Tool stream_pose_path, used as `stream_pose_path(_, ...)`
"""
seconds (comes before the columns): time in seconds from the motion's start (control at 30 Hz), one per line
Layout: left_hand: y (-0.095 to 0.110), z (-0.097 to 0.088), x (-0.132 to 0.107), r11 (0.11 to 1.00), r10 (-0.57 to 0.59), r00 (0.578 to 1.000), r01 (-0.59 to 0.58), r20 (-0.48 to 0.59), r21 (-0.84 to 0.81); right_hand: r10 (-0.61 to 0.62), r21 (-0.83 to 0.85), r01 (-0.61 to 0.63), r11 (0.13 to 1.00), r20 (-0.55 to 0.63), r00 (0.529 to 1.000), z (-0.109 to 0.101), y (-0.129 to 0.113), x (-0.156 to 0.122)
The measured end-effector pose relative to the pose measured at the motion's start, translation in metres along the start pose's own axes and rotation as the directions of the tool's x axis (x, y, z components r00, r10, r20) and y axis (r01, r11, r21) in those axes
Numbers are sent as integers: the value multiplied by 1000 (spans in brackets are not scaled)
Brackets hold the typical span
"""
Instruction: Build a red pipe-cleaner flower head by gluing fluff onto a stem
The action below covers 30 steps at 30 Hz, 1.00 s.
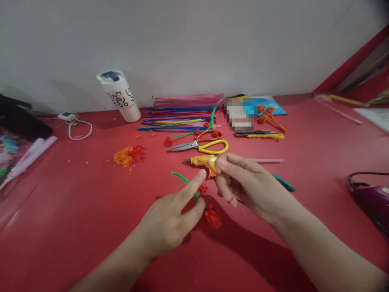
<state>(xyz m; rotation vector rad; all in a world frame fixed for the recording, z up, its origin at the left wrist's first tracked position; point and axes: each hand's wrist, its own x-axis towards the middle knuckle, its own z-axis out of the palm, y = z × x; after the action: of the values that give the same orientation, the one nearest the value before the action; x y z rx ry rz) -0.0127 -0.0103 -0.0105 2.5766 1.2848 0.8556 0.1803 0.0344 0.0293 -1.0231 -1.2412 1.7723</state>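
Note:
My left hand (174, 221) is low over the red table, index finger stretched across a green pipe cleaner (180, 175) and thumb bent below it. The stem runs behind the index finger and shows again between finger and thumb, seemingly gripped there. Tufts of red fuzz (202, 189) sit beside its end. Just under the thumb tip is a red fluffy clump (212, 217). To the right, my right hand (243, 180) is closed in a pinch, thumb against index finger; whatever it holds is too small to make out. Behind it, partly covered, lies a yellow glue gun (202, 161).
Scissors (184, 147) with red and yellow handles lie beyond the glue gun. Orange fuzz clippings (123, 157) are heaped left. Pipe cleaners (179, 117), a white tumbler (121, 97) and a blue packet (270, 106) stand along the wall. A purple iron (372, 202) is at right.

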Motion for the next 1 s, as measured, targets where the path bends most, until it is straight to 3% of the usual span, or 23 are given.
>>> stream_pose_path(0.07, -3, -2, 1, 997, 72, 997, -71, -39, 25, -41, 10, 42, 999, -59, 997, -7, -4, 2)
stream_pose_path(0.13, -8, -5, 3, 997, 77, 990, -78, -119, -7, -119, -99, 104, 990, -166, 979, -16, -6, 5)
stream_pose_path(0.2, -14, -8, 6, 986, -126, 967, 97, -223, -138, -204, -301, 121, 946, -260, 944, -27, -6, 9)
stream_pose_path(0.23, -17, -9, 8, 936, -283, 924, 208, -256, -285, -246, -413, 108, 904, -298, 922, -32, -5, 12)
stream_pose_path(0.3, -21, -10, 12, 703, -613, 749, 370, -252, -607, -323, -633, 20, 774, -368, 872, -43, -3, 18)
stream_pose_path(0.37, -25, -10, 16, 412, -807, 566, 339, -167, -845, -321, -833, -160, 530, -371, 871, -49, 1, 24)
stream_pose_path(0.4, -26, -10, 18, 304, -851, 511, 289, -122, -908, -288, -888, -228, 398, -357, 888, -49, 4, 26)
stream_pose_path(0.43, -26, -9, 19, 225, -869, 488, 241, -82, -944, -246, -916, -260, 306, -340, 908, -48, 7, 28)
stream_pose_path(0.5, -25, -7, 21, 114, -868, 497, 224, 13, -968, -192, -934, -276, 225, -320, 928, -42, 13, 31)
stream_pose_path(0.6, -20, -5, 20, 12, -831, 535, 289, 151, -957, -176, -946, -282, 161, -309, 935, -30, 21, 32)
stream_pose_path(0.83, -10, -7, 17, -73, -766, 582, 343, 273, -936, -197, -953, -260, 157, -288, 937, -30, 25, 33)
stream_pose_path(0.9, -10, -9, 17, -107, -751, 586, 346, 304, -932, -221, -933, -264, 246, -319, 922, -34, 22, 32)
stream_pose_path(0.93, -10, -10, 17, -131, -741, 588, 348, 325, -928, -219, -901, -241, 361, -334, 917, -35, 20, 30)
stream_pose_path(1.0, -11, -12, 17, -203, -710, 590, 352, 385, -914, -178, -724, -137, 676, -340, 923, -36, 14, 27)
